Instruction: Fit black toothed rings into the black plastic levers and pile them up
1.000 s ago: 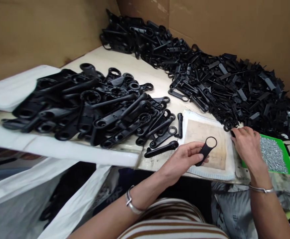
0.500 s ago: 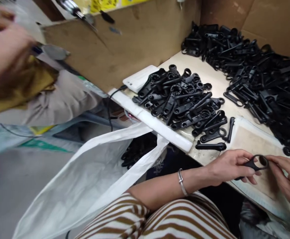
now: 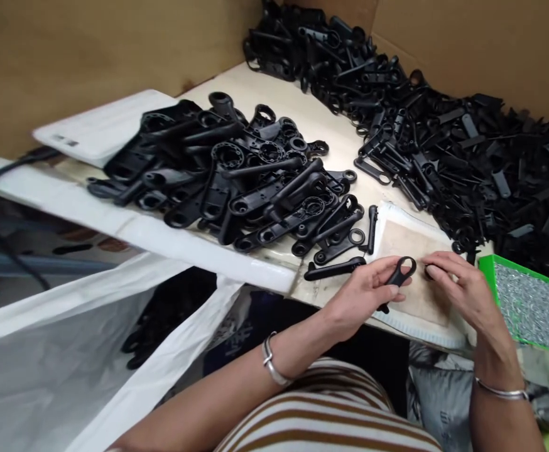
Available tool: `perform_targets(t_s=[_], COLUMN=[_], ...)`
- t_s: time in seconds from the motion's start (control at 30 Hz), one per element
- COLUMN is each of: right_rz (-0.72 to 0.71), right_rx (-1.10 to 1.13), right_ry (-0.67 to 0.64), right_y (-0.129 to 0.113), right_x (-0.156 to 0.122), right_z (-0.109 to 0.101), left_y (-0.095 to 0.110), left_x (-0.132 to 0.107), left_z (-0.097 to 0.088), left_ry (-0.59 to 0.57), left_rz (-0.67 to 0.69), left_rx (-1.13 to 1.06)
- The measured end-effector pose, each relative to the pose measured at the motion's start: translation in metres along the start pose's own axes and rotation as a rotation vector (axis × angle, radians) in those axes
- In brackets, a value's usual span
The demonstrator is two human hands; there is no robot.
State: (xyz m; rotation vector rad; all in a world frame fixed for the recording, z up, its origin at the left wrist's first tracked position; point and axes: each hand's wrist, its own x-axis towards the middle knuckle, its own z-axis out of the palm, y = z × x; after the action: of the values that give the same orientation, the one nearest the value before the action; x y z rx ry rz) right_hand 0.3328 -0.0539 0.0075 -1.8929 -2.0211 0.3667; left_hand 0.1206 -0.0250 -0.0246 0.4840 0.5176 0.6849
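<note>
My left hand (image 3: 366, 289) is closed around a black plastic arm-shaped part (image 3: 399, 274) with a ring at its upper end. The ring points up and to the right, and the lower end shows below my fingers. To the right, my right hand (image 3: 465, 290) is closed in a pinch a short way from the ring. Something small and dark shows at its fingertips, too small to name. Both hands are above a worn tan pad (image 3: 409, 242) on a white cloth. Left of them lies a pile of similar black parts (image 3: 255, 188).
A larger heap of black parts (image 3: 397, 113) lines the cardboard wall at the back right. A green tray (image 3: 489, 270) of small metal pieces stands at the right. A white flat device (image 3: 109, 122) with a cable sits left. An open white bag (image 3: 147, 376) hangs below the table edge.
The view has swung right, bringing the green tray in and taking another person's arm out. My right hand has moved off the part's ring; my left hand keeps its hold.
</note>
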Motion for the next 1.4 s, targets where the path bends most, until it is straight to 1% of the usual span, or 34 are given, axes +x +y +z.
perform_targets(t_s=[0.03, 0.1, 0.17, 0.27, 0.33, 0.37, 0.43, 0.53, 0.6, 0.7, 0.8, 0.87, 0.97, 1.07, 1.17, 1.23, 1.27, 1.33, 1.4], right_rz=[0.014, 0.045, 0.042, -0.007, -0.024, -0.033, -0.048, -0.072, -0.104, -0.134, -0.111, -0.096, -0.066, 0.002, 0.063, 0.089, 0.097, 0.115, 0.127], right_rx=[-0.013, -0.083, -0.140, -0.206, -0.240, -0.226, -0.114, 0.092, 0.136, 0.106, 0.060, 0.053, 0.092, 0.228, 0.406, 0.478, 0.496, 0.512, 0.510], right_ry=[0.001, 0.048, 0.068, -0.001, -0.017, -0.004, 0.057, 0.231, 0.313, 0.325, 0.314, 0.320, 0.339, 0.353, 0.312, 0.280, 0.259, 0.211, 0.154], right_y=[0.001, 0.004, 0.005, 0.004, 0.000, -0.003, -0.011, -0.027, -0.036, -0.044, -0.046, -0.047, -0.050, -0.052, -0.051, -0.050, -0.049, -0.048, -0.048], right_x=[0.001, 0.002, 0.000, -0.007, -0.012, -0.014, -0.017, -0.018, -0.016, -0.013, -0.012, -0.012, -0.014, -0.019, -0.025, -0.028, -0.028, -0.027, -0.024], right_z=[0.001, 0.004, 0.006, 0.005, 0.002, 0.000, -0.001, 0.004, 0.012, 0.024, 0.029, 0.030, 0.030, 0.029, 0.025, 0.023, 0.024, 0.028, 0.032], left_y=[0.000, 0.000, -0.001, -0.001, -0.002, -0.002, -0.002, -0.002, 0.000, 0.000, -0.002, -0.005, -0.006, 0.001, 0.009, 0.011, 0.011, 0.009, 0.006], left_x=[0.000, 0.000, 0.000, 0.002, 0.003, 0.003, 0.004, 0.005, 0.005, 0.004, 0.003, 0.003, 0.001, -0.002, -0.004, -0.005, -0.005, -0.006, -0.006], left_z=[0.000, 0.000, 0.000, -0.001, 0.000, 0.000, 0.001, 0.004, 0.005, 0.008, 0.008, 0.006, 0.003, 0.002, 0.003, 0.002, 0.002, 0.002, 0.002], left_ry=[0.010, 0.024, 0.025, 0.027, 0.035, 0.037, 0.030, -0.010, -0.041, -0.067, -0.081, -0.094, -0.102, -0.106, -0.068, -0.038, -0.034, -0.041, -0.057], left_rz=[-0.003, -0.011, -0.016, -0.009, -0.009, -0.008, 0.004, 0.035, 0.050, 0.076, 0.133, 0.194, 0.271, 0.335, 0.424, 0.437, 0.423, 0.388, 0.399], left_rx=[-0.001, -0.004, -0.003, 0.005, 0.020, 0.029, 0.047, 0.059, 0.074, 0.110, 0.164, 0.254, 0.484, 0.776, 1.012, 1.071, 1.076, 1.076, 1.103])
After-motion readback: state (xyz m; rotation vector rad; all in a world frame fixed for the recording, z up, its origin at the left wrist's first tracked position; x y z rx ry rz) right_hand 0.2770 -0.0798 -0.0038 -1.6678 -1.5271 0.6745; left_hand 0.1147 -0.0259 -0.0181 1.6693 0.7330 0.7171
